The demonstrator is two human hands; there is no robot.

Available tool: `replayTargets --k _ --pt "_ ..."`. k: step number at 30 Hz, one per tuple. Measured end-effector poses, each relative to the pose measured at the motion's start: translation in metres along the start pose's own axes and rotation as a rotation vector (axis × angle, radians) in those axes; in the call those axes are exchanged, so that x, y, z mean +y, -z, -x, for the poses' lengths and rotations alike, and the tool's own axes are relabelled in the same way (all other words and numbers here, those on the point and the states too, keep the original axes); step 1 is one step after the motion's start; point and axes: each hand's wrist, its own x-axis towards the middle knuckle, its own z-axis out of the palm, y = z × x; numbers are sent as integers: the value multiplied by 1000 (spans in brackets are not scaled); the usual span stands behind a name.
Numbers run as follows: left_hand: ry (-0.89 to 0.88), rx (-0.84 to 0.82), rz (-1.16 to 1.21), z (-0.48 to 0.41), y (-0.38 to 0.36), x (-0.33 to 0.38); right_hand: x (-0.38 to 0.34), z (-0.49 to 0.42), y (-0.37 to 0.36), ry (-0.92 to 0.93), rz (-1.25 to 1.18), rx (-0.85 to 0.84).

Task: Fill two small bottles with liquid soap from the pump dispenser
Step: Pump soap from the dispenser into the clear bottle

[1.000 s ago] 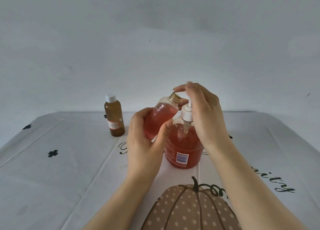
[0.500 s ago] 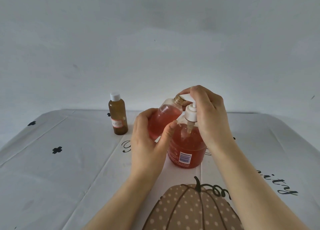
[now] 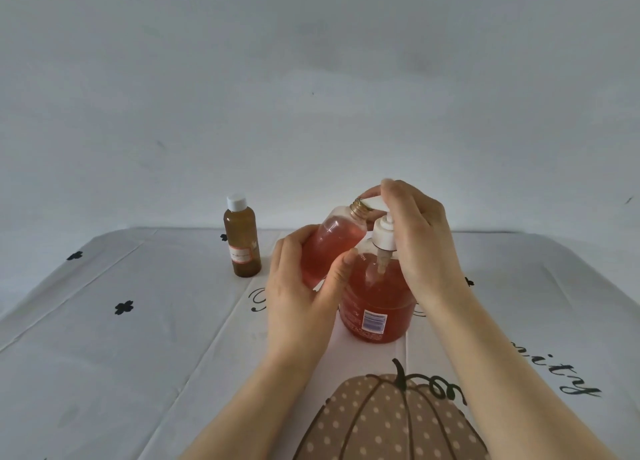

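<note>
Although the pale grey wall [image 3: 311, 78] fills the whole upper half of the view, everything of the job sits low, between five and seven o'clock. A white tablecloth [image 3: 121, 373] covers the table, creased in long folds, with a large dotted brown pumpkin print [image 3: 381, 421] at six o'clock on the near edge.

The pump dispenser [image 3: 377, 307] stands upright on the cloth just past the pumpkin's stem. Its round body is well filled with orange-red soap, and a barcode label faces the camera. The right hand [image 3: 422, 237] comes in from five o'clock and arches over the top, fingers curled down on the white pump head [image 3: 375, 203], whose spout points toward eleven o'clock. The left hand [image 3: 301, 296] comes in from seven o'clock, at the dispenser's nine o'clock, and grips the clear small bottle [image 3: 329, 248] round its lower body, thumb across the front. The two hands are close but apart.

That bottle is tilted, its gold threaded mouth [image 3: 360, 210] up at one o'clock, right at the spout's tip, and orange-red soap fills most of it. The brown small bottle [image 3: 242, 241] stands upright alone at the dispenser's ten o'clock, wearing a white cap [image 3: 236, 202] and a pale label. Black script lettering [image 3: 575, 383] runs off toward four o'clock, and a small black clover mark [image 3: 124, 307] lies at eight o'clock.
</note>
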Motion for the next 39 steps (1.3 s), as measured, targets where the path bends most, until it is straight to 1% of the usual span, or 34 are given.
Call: replayTargets --k 18,39 --pt "-14 -14 6 1 -3 2 -4 3 -4 -4 -26 79" --pt "40 -37 26 2 0 -3 -2 5 -1 -46 9 3"
